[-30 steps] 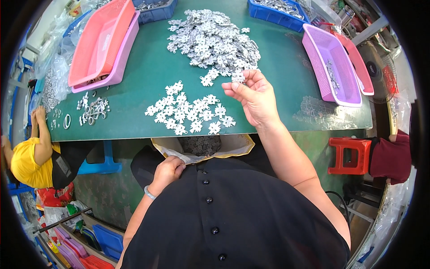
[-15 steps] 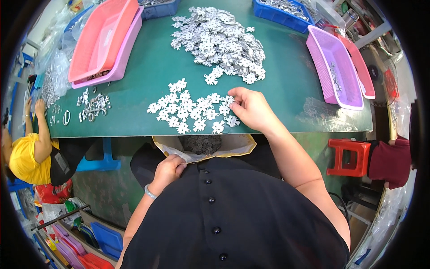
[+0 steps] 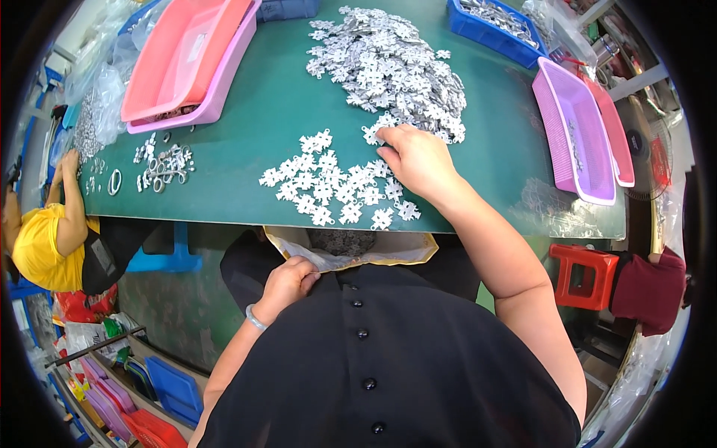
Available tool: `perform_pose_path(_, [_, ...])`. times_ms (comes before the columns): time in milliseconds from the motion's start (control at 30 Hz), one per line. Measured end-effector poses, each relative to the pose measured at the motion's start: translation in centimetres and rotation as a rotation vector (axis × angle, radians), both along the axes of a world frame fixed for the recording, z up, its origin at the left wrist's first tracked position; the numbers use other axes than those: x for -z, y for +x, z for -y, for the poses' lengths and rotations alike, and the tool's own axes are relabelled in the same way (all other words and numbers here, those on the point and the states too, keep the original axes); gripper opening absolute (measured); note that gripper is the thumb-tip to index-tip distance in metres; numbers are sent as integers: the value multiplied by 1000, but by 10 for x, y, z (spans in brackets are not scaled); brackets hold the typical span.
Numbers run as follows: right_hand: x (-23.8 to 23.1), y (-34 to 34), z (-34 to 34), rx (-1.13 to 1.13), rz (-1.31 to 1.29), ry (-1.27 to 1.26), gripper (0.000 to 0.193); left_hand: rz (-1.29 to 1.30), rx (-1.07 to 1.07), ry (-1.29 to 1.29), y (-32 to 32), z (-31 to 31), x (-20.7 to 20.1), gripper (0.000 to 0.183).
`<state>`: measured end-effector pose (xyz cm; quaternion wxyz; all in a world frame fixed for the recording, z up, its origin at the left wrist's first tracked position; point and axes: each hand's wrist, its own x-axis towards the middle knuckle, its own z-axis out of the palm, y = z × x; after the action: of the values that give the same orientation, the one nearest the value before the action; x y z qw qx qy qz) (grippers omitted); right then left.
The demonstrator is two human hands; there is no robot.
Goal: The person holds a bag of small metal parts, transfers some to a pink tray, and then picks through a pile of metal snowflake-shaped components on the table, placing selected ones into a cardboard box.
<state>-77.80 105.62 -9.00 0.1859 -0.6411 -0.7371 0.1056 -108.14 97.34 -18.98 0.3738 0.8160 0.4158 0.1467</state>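
Right hand (image 3: 418,160) lies palm down on the green desk (image 3: 254,160), fingers curled over the spot where the big heap of grey metal pieces (image 3: 392,67) meets the small spread of pieces (image 3: 336,187). Whether it pinches a piece I cannot tell; the fingertips are hidden. Left hand (image 3: 287,284) sits below the near desk edge, closed on the rim of an open bag (image 3: 347,250) that hangs under the edge.

Progress, as a judgement: early to middle. Most pieces sit in the far heap; only the small spread lies near the edge above the bag, and something grey shows inside the bag, amount unclear.

Counts: one heap, far too many pieces to count; small spread roughly twenty-five to thirty. Pink trays far left (image 3: 190,56): two, stacked. Pink and purple trays right (image 3: 579,134): two. Blue bins far (image 3: 497,22): two seen. One cluster of metal rings and bits (image 3: 160,168) left. One other person, yellow sleeve (image 3: 37,246), far left. One red stool (image 3: 582,272) right.
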Motion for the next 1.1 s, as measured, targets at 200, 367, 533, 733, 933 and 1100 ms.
perform_pose_path(200, [-10, -1, 13, -232, -17, -157, 23, 27, 5, -8, 2, -2, -5, 7])
perform_pose_path(367, [-12, 11, 0, 22, 65, -84, 35, 34, 35, 4, 4, -5, -3, 7])
perform_pose_path(533, [-1, 12, 0, -4, 55, -46, 35, 48, 15, -7, 4, -5, -1, 7])
perform_pose_path(733, [-13, 11, -4, 115, -14, -137, 30, 31, 18, -10, 3, -7, 1, 8])
perform_pose_path(933, [-3, 19, 5, -177, -84, -52, 23, 36, 24, -3, 3, -7, 1, 9])
perform_pose_path(1100, [-11, 15, -3, 53, 65, -178, 32, 39, 42, 11, 4, -8, 0, 8])
